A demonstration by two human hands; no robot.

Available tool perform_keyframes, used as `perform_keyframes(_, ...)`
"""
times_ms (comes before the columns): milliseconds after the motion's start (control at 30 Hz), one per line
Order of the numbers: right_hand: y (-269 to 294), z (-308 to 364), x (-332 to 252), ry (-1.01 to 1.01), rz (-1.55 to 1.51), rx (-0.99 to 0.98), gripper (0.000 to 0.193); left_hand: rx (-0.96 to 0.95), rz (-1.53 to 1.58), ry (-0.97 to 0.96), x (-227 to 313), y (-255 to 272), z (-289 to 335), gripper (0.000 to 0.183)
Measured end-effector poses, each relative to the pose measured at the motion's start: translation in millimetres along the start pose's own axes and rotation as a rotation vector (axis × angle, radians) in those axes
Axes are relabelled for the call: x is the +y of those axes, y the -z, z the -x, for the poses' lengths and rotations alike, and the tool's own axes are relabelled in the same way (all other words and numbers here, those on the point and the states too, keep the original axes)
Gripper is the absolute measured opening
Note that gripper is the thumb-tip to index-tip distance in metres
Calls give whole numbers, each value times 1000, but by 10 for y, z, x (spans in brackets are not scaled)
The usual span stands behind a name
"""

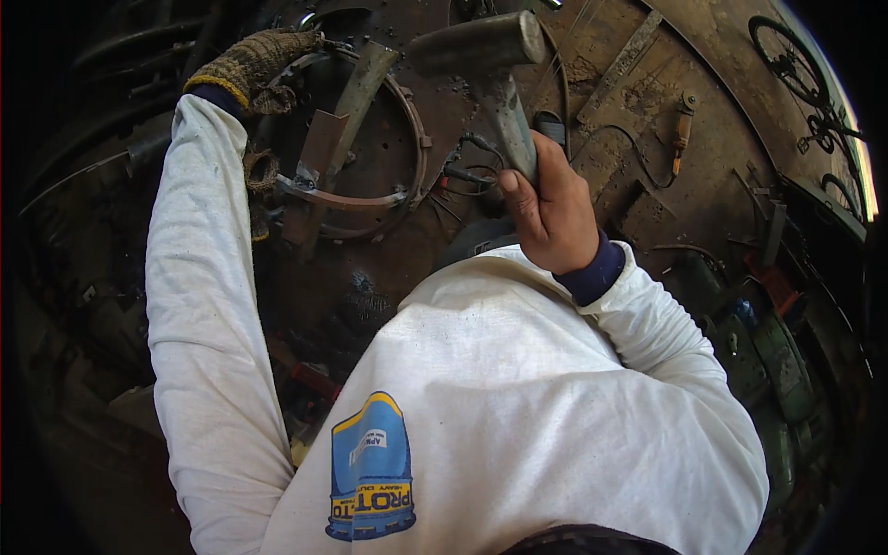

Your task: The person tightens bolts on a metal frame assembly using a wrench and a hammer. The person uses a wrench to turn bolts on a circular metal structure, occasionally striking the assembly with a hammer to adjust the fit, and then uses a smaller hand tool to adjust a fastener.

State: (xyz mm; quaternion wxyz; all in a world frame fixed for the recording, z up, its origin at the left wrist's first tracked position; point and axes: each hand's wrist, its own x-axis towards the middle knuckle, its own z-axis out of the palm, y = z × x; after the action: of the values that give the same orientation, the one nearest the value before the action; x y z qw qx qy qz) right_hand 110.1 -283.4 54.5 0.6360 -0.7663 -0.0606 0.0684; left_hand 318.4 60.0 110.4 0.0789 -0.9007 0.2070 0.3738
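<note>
My bare right hand [558, 211] is wrapped around the handle of a hammer [476, 44], whose heavy metal head is raised above the work surface. At the upper left, my left hand [259, 67], in a brown knitted glove with a yellow cuff edge, is closed at the rim of a metal ring [418, 139]; its fingertips are partly hidden. A flat steel bar [356, 102] crosses the ring at a slant. Beside it stands a rusty angled plate [322, 143], and a curved strip [356, 200] runs along the ring's near side.
A brown knitted piece [261, 172] lies beside my left forearm. To the right are an electrode holder [683, 134] with a cable, a flat metal strip [620, 67] and a green metal object [782, 365]. A bicycle [788, 63] stands at the far right.
</note>
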Motion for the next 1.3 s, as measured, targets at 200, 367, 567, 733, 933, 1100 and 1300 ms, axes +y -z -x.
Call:
perform_keyframes(200, -27, -148, 237, -126, 256, -172, 33, 34, -277, -94, 107, 113, -35, 90)
perform_keyframes(367, 28, -58, -22, -101, 100, -35, 34, -71, 620, 337, 436, 224, -145, 83)
perform_keyframes(567, -99, 35, 303, 54, 197, -51, 33, -76, 1095, 455, 5, -22, -246, 56)
perform_keyframes(733, 18, -49, 90, -83, 171, -62, 31, -38, 1126, 577, 151, -47, -182, 46)
perform_keyframes(933, 47, -55, 0, 158, 25, 105, 31, -31, 1134, 587, 149, -42, -223, 44)
perform_keyframes(1100, 17, -115, 189, -143, 398, -224, 29, 44, 885, 327, -88, -168, -210, 47)
perform_keyframes(1300, 132, -79, -41, 5, 184, -78, 32, -15, 1060, 519, 43, -73, -224, 47)
